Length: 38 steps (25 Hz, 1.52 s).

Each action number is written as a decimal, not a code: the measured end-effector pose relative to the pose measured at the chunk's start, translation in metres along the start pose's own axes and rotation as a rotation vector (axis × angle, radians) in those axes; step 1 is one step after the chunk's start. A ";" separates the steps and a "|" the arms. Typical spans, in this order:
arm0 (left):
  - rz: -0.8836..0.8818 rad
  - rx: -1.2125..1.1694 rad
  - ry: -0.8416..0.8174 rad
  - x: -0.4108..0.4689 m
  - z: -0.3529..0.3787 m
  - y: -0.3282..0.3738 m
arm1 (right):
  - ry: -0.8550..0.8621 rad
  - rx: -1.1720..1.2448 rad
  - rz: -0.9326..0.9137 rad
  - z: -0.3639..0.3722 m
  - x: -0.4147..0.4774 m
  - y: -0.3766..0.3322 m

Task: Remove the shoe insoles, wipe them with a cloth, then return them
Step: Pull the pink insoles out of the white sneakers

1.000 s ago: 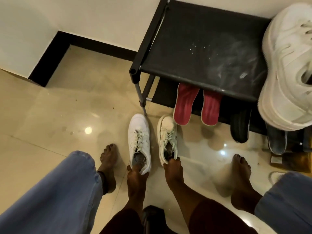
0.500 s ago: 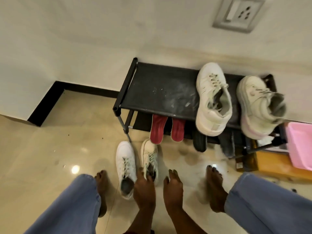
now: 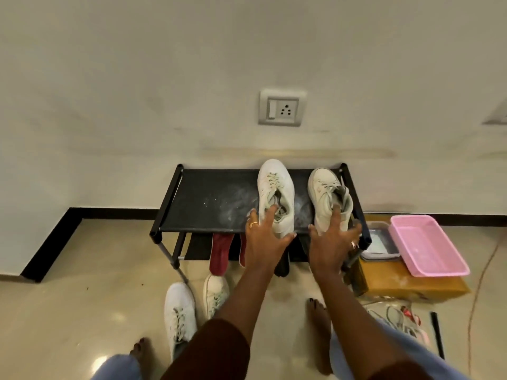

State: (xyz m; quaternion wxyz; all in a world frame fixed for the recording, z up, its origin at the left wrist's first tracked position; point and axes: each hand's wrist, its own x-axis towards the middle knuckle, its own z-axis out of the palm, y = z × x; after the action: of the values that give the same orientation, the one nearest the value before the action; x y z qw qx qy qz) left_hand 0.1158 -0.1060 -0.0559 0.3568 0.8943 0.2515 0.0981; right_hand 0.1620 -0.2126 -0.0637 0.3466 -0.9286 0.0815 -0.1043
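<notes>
Shelf (image 3: 208, 198) open at left, sneakers (image 3: 275, 187) filling right

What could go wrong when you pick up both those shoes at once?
1. The left hand and right hand only have spread fingers on their shoes. The left sneaker or right sneaker might slip off the front edge of the rack and drop toward the bare foot below.
2. The white dust on the shelf could smear onto the shoes and fingers.
</notes>
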 end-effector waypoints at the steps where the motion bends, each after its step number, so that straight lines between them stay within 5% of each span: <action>1: -0.046 0.046 -0.063 0.008 0.000 0.005 | -0.080 -0.018 0.014 -0.002 0.018 -0.001; 4: -0.159 0.050 -0.110 0.019 0.005 0.013 | -0.270 -0.091 0.086 -0.010 0.055 -0.003; 7: -0.155 0.022 -0.080 0.011 0.013 0.013 | -0.281 -0.081 0.079 -0.020 0.055 0.002; 14: -0.057 -0.069 0.070 -0.105 0.002 0.005 | -0.312 -0.197 -0.139 -0.066 -0.058 0.030; 16: -0.029 -0.060 0.103 -0.145 -0.005 -0.001 | -0.499 -0.344 -0.185 -0.081 -0.102 0.037; 19: 0.012 -0.023 -0.040 -0.195 -0.009 -0.015 | -0.618 -0.389 -0.029 -0.076 -0.149 0.072; 26: 0.025 0.055 -0.186 -0.275 0.001 -0.046 | -0.671 -0.399 -0.096 -0.122 -0.218 0.097; 28: 0.002 0.093 -0.222 -0.280 0.007 -0.057 | -0.700 -0.280 0.063 -0.131 -0.223 0.102; 31: -0.042 0.142 -0.266 -0.278 0.023 -0.087 | -0.558 -0.233 0.168 -0.108 -0.221 0.127; 35: -0.023 0.196 -0.270 -0.260 0.059 -0.134 | -0.701 -0.336 0.228 -0.068 -0.207 0.150; 38: -0.191 0.228 -0.465 -0.249 0.068 -0.143 | -0.733 -0.385 0.268 -0.036 -0.195 0.160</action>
State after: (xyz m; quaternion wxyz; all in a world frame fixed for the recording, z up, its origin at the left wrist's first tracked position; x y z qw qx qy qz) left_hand -0.1267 -0.1867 -0.2025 0.3098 0.8993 0.2555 -0.1731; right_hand -0.0476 -0.3106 -0.1699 0.1837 -0.9332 0.0908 0.2951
